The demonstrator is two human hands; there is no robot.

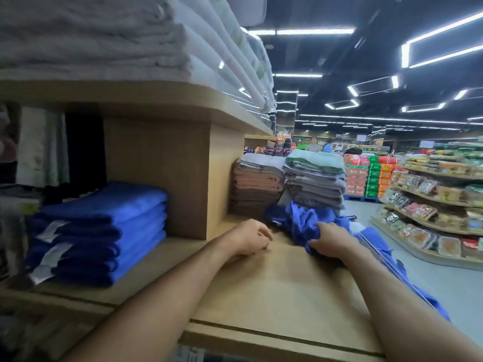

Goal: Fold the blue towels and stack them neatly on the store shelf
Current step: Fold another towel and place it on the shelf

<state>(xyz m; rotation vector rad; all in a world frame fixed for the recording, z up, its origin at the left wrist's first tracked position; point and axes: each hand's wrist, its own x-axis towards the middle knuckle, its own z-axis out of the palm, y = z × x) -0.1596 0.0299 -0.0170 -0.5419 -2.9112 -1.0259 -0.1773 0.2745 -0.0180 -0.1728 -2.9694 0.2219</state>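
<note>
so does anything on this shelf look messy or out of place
Yes: one blue towel is crumpled and unfolded at the right edge of the shelf, bunched in the right grip, and part of it seems to hang off the edge. It stands out against the folded blue stack sitting neatly on the left.

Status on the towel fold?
Right hand grips loose blue towel. Left hand empty, resting on shelf. Folded blue stack at left. Grey stack close behind towel.
</note>
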